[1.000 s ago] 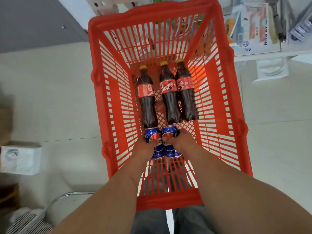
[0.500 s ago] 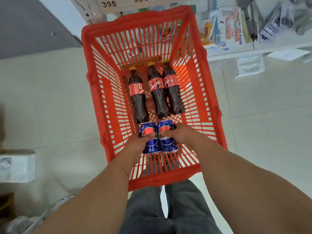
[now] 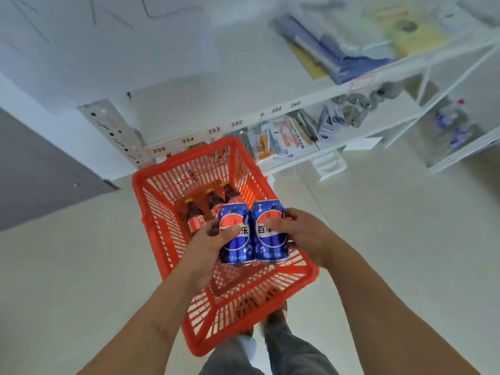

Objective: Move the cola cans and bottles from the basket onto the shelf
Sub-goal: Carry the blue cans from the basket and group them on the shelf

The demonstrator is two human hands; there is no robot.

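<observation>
Gripping one blue cola can each, the two hands are seen above the red basket (image 3: 162,239). The left can (image 3: 234,234) is held by the left hand (image 3: 208,244), whose fingers are curled round it from the 9 o'clock side. The right can (image 3: 270,231) is held by the right hand (image 3: 303,234), wrapped round it from 3 o'clock. Both cans are kept upright, side by side and touching or nearly so, their long axes running from 6 to 12 o'clock in the view, tops toward 12.

Three cola bottles (image 3: 194,215) are left lying in the basket, at 11 o'clock from the cans and partly hidden by them. Their long axes run roughly along the basket's length, yellow caps pointed toward 12 o'clock.

A white shelf (image 3: 297,104) with numbered labels is seen beyond the basket, from 12 to 2 o'clock, blurred. The basket is stood on a pale floor (image 3: 392,226).
</observation>
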